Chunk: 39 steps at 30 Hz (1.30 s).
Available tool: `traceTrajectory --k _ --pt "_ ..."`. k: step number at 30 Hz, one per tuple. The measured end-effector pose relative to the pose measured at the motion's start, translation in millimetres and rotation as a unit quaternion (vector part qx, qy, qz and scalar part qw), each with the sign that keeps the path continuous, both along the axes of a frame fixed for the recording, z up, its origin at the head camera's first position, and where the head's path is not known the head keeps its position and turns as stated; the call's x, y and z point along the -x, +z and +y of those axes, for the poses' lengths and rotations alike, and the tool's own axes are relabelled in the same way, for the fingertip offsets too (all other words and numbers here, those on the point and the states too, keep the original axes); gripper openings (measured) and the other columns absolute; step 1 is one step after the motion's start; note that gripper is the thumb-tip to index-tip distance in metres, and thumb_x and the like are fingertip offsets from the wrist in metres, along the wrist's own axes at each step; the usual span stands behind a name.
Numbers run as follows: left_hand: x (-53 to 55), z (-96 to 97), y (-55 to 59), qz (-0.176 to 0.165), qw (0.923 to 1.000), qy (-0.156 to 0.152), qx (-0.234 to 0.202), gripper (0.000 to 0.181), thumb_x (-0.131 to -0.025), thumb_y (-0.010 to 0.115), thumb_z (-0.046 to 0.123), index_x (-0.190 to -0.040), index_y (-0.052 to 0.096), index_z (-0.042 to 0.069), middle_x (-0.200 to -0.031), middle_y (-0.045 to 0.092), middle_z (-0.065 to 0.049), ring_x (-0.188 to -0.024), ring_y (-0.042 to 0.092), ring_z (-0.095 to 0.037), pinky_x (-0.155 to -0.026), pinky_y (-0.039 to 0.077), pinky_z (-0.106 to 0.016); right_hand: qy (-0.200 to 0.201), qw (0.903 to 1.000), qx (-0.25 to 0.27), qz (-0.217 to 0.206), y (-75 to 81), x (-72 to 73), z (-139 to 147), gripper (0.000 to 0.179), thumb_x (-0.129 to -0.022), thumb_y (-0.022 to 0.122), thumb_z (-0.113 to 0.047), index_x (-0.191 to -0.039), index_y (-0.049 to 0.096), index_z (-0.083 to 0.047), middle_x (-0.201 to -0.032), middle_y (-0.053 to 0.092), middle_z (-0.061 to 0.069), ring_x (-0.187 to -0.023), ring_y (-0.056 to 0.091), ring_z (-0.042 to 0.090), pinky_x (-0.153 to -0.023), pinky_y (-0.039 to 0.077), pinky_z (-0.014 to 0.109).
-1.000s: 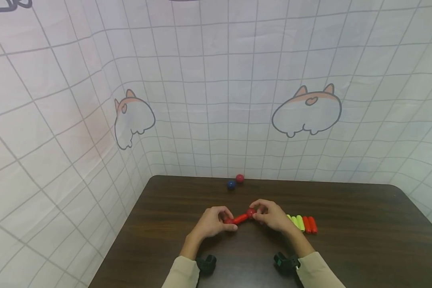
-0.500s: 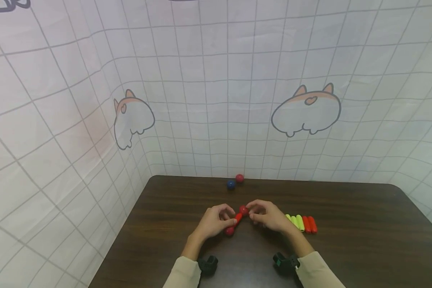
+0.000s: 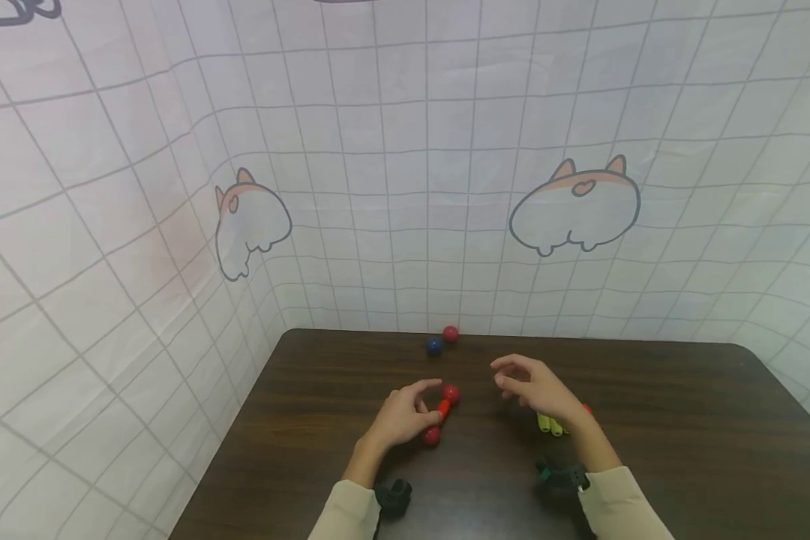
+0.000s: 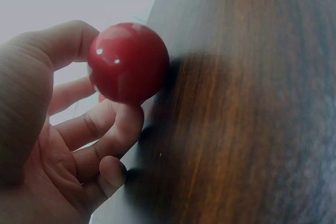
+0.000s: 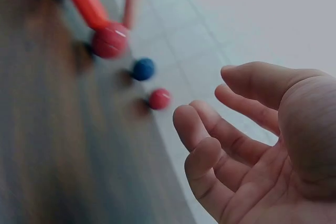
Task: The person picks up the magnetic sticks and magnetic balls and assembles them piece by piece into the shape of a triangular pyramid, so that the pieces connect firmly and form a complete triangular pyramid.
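A dumbbell-shaped piece, made of a red stick (image 3: 443,407) with a red ball at each end, lies slanted near the middle of the table. My left hand (image 3: 400,417) pinches it at the stick, thumb on the near side. In the left wrist view the nearer red ball (image 4: 128,62) covers the pinch. My right hand (image 3: 535,385) is away to the right with its fingers loosely bent and nothing in them. Beneath its wrist are several yellow-green sticks (image 3: 544,424) and a red stick end (image 3: 587,409), partly hidden by the forearm.
A loose blue ball (image 3: 434,346) and a loose red ball (image 3: 450,334) sit at the far edge of the dark wooden table (image 3: 682,420). Behind the table hangs a white grid-patterned cloth (image 3: 405,187).
The ball-and-stick piece has turned from nearly sideways to a steep slant in my left hand. My right hand has let go of its far ball and moved right, over the sticks.
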<state>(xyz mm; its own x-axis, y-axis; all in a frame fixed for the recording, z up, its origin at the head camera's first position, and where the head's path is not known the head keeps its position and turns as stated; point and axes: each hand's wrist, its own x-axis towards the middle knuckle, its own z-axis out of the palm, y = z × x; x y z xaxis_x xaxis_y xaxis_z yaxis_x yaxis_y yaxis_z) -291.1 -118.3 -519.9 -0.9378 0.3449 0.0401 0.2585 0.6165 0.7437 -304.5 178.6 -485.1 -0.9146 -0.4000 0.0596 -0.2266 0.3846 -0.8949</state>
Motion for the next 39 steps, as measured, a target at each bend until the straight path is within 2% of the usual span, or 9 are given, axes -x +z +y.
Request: traceTrajectory --k 3,8,13,20,23,28,31,35,39 --pt "0.4 1.2 -0.7 0.005 1.0000 0.000 0.004 0.061 -0.088 0.074 0.021 -0.146 0.056 0.021 -0.071 0.064 0.006 -0.058 0.053 -0.008 -0.054 0.042 -0.026 -0.026 0.9996 -0.005 0.010 8.0 -2.9 19.6 0.038 -0.104 0.061 -0.027 -0.136 0.058 -0.008 -0.130 0.062 0.028 -0.100 0.068 0.037 -0.068 0.055 0.042" --pt "1.5 3.0 -2.0 0.018 0.9998 -0.001 0.010 0.062 -0.087 0.073 0.020 -0.147 0.056 0.022 -0.077 0.064 0.006 -0.061 0.054 -0.008 -0.059 0.043 -0.026 -0.057 0.9980 -0.016 0.023 16.2 -13.1 54.2 0.040 -0.104 0.060 -0.027 -0.138 0.056 -0.006 -0.129 0.062 0.029 -0.097 0.069 0.029 -0.068 0.056 0.040" --pt "3.4 4.1 -3.4 0.018 0.9998 0.005 0.007 0.062 -0.087 0.074 0.020 -0.146 0.056 0.019 -0.085 0.065 0.006 -0.069 0.056 -0.009 -0.067 0.044 -0.028 -0.071 0.9962 -0.045 0.023 9.4 -24.3 86.8 0.042 -0.104 0.060 -0.025 -0.139 0.055 -0.002 -0.126 0.063 0.028 -0.093 0.070 0.027 -0.070 0.057 0.038" --pt "4.7 4.2 -2.8 0.000 0.9998 0.005 -0.018 0.062 -0.087 0.075 0.020 -0.146 0.057 0.017 -0.095 0.066 0.000 -0.074 0.055 -0.013 -0.067 0.043 -0.029 -0.080 0.9939 -0.074 0.017 -4.5 -35.9 118.4 0.044 -0.106 0.058 -0.026 -0.140 0.052 0.002 -0.126 0.063 0.028 -0.091 0.070 0.021 -0.066 0.054 0.034" --pt "5.8 4.4 -3.4 -0.004 0.9997 0.005 -0.025 0.063 -0.086 0.076 0.019 -0.146 0.057 0.017 -0.096 0.067 -0.001 -0.074 0.055 -0.013 -0.066 0.042 -0.029 -0.089 0.9931 -0.075 0.019 -7.8 -38.4 126.4 0.042 -0.105 0.058 -0.025 -0.138 0.054 0.002 -0.125 0.064 0.027 -0.087 0.070 0.017 -0.065 0.054 0.033" --pt "7.4 3.4 -4.3 -0.007 0.9995 0.002 -0.031 0.063 -0.085 0.077 0.019 -0.145 0.058 0.016 -0.098 0.067 -0.001 -0.073 0.054 -0.013 -0.064 0.042 -0.028 -0.089 0.9930 -0.075 0.020 -11.8 -38.7 131.6 0.041 -0.103 0.062 -0.020 -0.136 0.056 0.003 -0.113 0.066 0.020 -0.081 0.066 0.012 -0.062 0.052 0.030" --pt "8.0 2.8 -4.8 -0.011 0.9992 0.000 -0.037 0.064 -0.085 0.077 0.018 -0.145 0.057 0.016 -0.099 0.067 -0.002 -0.072 0.054 -0.013 -0.063 0.042 -0.028 -0.079 0.9936 -0.080 0.015 -14.9 -38.2 131.7 0.041 -0.100 0.065 -0.016 -0.135 0.056 0.003 -0.109 0.064 0.016 -0.076 0.062 0.013 -0.060 0.051 0.030" --pt "8.8 2.2 -6.4 -0.016 0.9991 0.000 -0.039 0.064 -0.085 0.077 0.018 -0.146 0.057 0.016 -0.099 0.067 -0.002 -0.070 0.053 -0.014 -0.060 0.041 -0.028 -0.069 0.9927 -0.098 0.012 -20.2 -37.0 129.6 0.040 -0.098 0.068 -0.016 -0.133 0.059 0.001 -0.106 0.062 0.014 -0.069 0.056 0.013 -0.056 0.049 0.029" --pt "9.2 2.1 -8.0 -0.019 0.9991 0.000 -0.039 0.064 -0.085 0.077 0.018 -0.146 0.057 0.016 -0.100 0.068 -0.003 -0.069 0.053 -0.014 -0.060 0.040 -0.028 -0.066 0.9898 -0.125 0.015 -25.1 -36.3 127.3 0.039 -0.097 0.071 -0.019 -0.130 0.061 -0.001 -0.105 0.062 0.013 -0.069 0.055 0.012 -0.058 0.047 0.028"
